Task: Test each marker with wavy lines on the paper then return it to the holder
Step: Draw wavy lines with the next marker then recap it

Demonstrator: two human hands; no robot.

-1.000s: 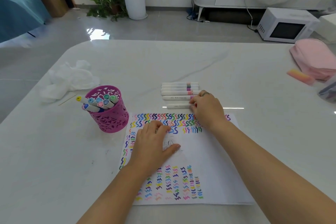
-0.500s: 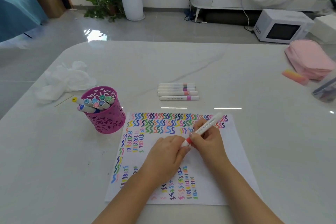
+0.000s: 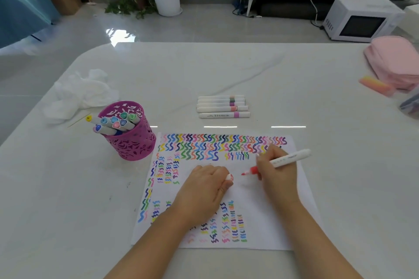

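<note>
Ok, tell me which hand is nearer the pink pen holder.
Left. The left hand rests on the paper right of the holder, gripping a cap; the right hand is farther right, holding the red marker.

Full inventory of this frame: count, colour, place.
White marble-look table: one, white, foreground.
White paper sheet: one, multicoloured wavy lines, near table edge.
Magenta cut-out metal holder: one, magenta, left of paper.
Capped markers: several, mixed cap colours, in holder.
White-barrelled markers: five, white, flat behind paper.
Red-tipped white marker: one, uncapped, held over paper.
Marker cap: one, white-red, pinched over paper.
Crumpled white tissue: one, white, far left.
Pink fabric pouch: one, pink, far right.
White microwave: one, white, floor behind.
Left hand: pinches cap, on paper.
Right hand: holds marker.
</note>
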